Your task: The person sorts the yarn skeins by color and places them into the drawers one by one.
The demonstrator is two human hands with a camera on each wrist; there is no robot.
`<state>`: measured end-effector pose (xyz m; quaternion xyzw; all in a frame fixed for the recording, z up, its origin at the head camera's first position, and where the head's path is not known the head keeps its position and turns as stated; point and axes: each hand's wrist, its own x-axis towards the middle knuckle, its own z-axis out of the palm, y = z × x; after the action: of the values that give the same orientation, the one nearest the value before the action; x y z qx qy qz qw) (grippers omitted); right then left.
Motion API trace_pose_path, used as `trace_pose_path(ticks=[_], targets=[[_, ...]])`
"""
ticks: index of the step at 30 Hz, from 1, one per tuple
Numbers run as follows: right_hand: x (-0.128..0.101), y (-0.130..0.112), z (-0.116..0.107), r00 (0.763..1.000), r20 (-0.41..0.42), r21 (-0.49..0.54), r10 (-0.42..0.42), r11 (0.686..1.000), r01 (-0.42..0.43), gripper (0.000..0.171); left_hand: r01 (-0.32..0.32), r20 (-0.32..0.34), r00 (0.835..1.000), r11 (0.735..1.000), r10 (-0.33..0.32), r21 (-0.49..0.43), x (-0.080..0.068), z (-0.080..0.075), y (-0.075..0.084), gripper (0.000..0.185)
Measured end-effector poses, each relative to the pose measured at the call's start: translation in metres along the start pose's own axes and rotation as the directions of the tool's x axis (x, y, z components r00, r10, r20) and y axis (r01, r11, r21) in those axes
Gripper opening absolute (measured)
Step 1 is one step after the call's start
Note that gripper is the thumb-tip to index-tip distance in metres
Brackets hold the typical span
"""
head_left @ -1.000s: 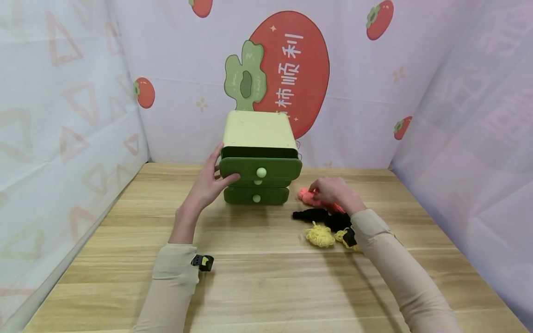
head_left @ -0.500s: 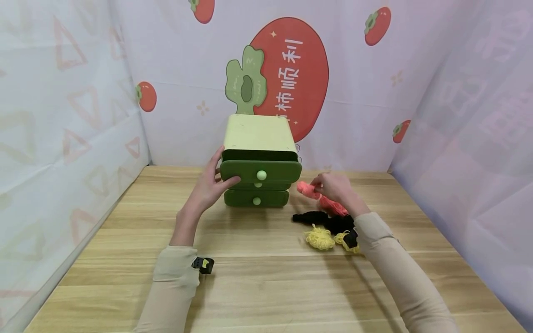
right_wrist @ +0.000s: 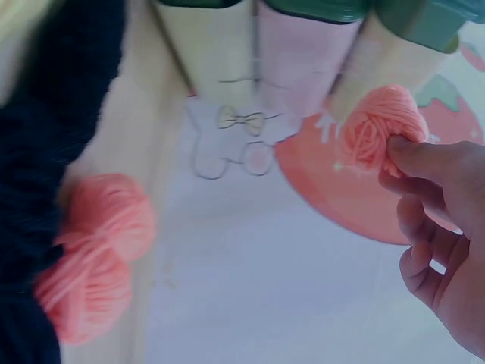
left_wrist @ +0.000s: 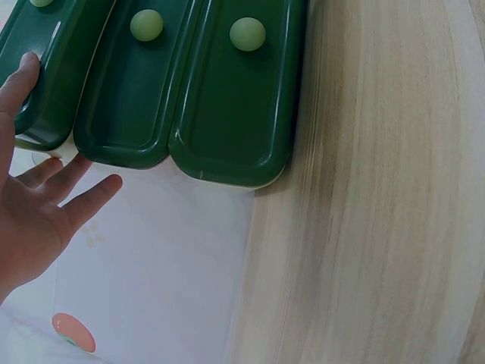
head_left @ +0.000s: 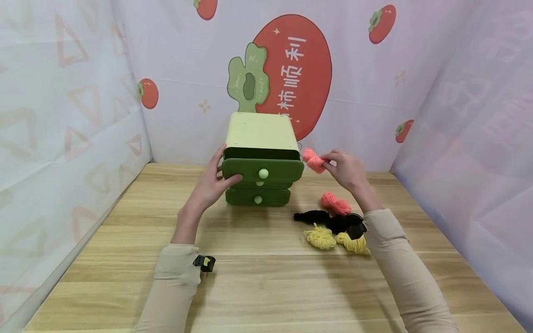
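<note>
From the head, the left hand (head_left: pixel 209 185) is spread wide, thumb on the front of the green top drawer (head_left: pixel 263 164), which sticks out of the little box (head_left: pixel 262 131). The right hand (head_left: pixel 346 170) pinches a pink yarn bundle (head_left: pixel 313 160) up near the drawer. More pink yarn (head_left: pixel 335 203), black yarn (head_left: pixel 310 217) and yellow yarn (head_left: pixel 320 237) lie on the tabletop (head_left: pixel 266 286).

From the left wrist, the thumb touches the drawer and the fingers are apart.

From the right wrist, thumb and finger squeeze the bundle.
</note>
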<state>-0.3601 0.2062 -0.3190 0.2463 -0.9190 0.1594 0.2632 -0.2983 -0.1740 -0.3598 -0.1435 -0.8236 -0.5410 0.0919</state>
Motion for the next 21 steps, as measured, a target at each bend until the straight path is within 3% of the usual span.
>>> trace_pose_path(ticks=[4, 9, 14, 21], targets=[[0.005, -0.008, -0.009, 0.990, -0.139, 0.030, -0.013, 0.999, 0.018, 0.015, -0.001, 0.007, 1.000, 1.000, 0.002, -0.008, 0.000, 0.000, 0.003, 0.094], [0.013, -0.025, -0.018, 0.971, -0.237, 0.066, -0.042, 0.996, 0.059, 0.013, -0.006, 0.008, 1.000, 1.000, 0.006, -0.010, 0.002, 0.001, -0.001, 0.094], [0.023, -0.044, -0.023, 0.952, -0.284, 0.075, -0.113, 0.987, 0.140, 0.014, -0.005, -0.001, 1.000, 1.000, 0.005, 0.010, 0.001, 0.001, -0.002, 0.095], [0.035, -0.066, -0.022, 0.941, -0.288, 0.070, -0.177, 0.976, 0.205, 0.013, -0.006, -0.005, 1.000, 1.000, 0.006, 0.009, 0.002, 0.002, -0.005, 0.095]])
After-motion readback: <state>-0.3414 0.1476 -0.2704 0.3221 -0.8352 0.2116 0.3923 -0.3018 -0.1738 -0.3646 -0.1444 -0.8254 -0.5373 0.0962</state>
